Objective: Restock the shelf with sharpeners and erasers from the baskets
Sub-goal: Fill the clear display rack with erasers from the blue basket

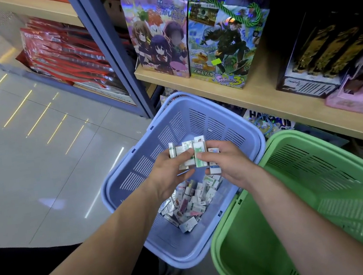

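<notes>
A blue basket [199,121] stands on the floor below the shelf, with several small white boxed erasers [190,206] piled in its bottom. Above the basket my left hand [171,172] grips a bunch of these eraser boxes [185,152]. My right hand [226,164] pinches a white and green eraser box [200,153] against that bunch and holds another small box [215,167] lower down. A green basket [317,189] stands to the right of the blue one; its visible inside shows nothing.
A wooden shelf [262,96] runs along the upper right, carrying printed gift bags [160,38] and dark boxes [324,48]. A blue-grey shelf post [106,44] stands at the left of it. Red packets [64,53] lie on a lower shelf at the left. Tiled floor [29,143] spreads to the left.
</notes>
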